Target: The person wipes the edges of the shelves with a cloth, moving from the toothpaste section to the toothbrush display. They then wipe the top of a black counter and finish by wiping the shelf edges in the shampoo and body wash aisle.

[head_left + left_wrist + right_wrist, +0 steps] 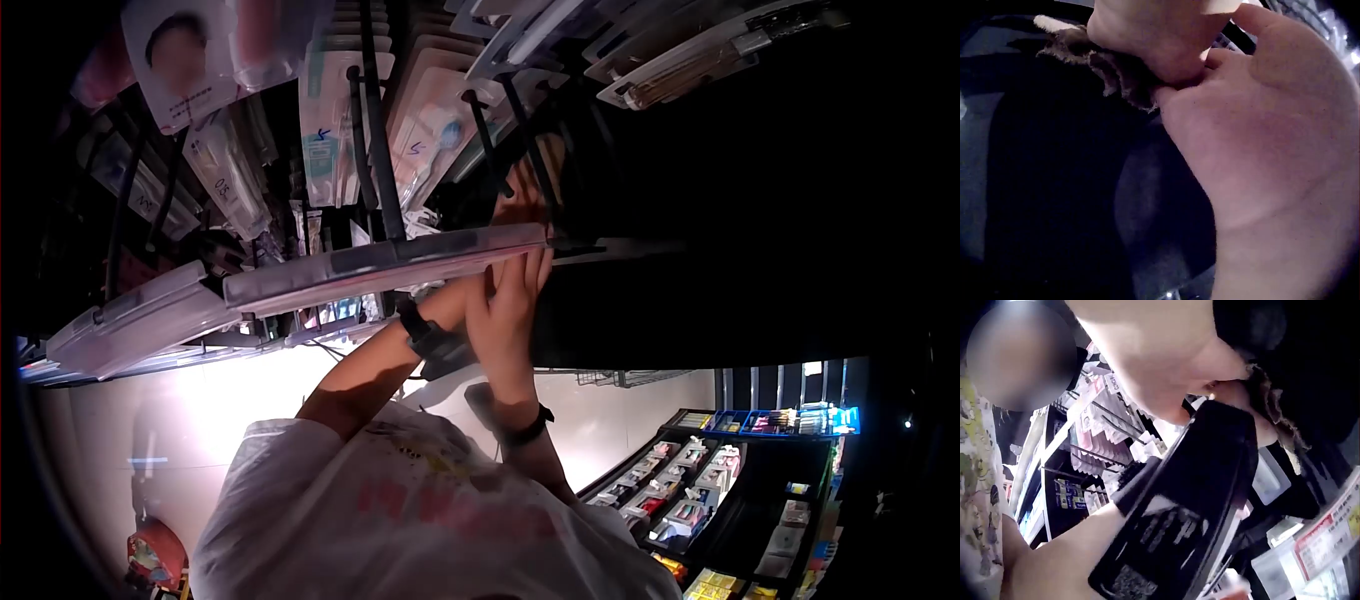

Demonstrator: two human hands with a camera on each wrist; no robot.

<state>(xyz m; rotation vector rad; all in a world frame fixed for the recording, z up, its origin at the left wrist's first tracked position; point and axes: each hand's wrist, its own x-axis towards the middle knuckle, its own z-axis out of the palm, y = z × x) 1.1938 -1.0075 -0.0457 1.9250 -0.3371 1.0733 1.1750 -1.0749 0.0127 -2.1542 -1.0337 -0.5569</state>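
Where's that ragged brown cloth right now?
In the left wrist view, the brown cloth is at the upper left, right beside the hands, where they come together.

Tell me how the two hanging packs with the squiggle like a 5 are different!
The teal-printed pack has a teal patch low down, while the pinkish pack shows a pale blue round bit inside. The teal-printed pack hangs nearly straight in the head view; the pinkish pack slants, its top leaning right. Both are flat packs, and both have a dark blue squiggle.
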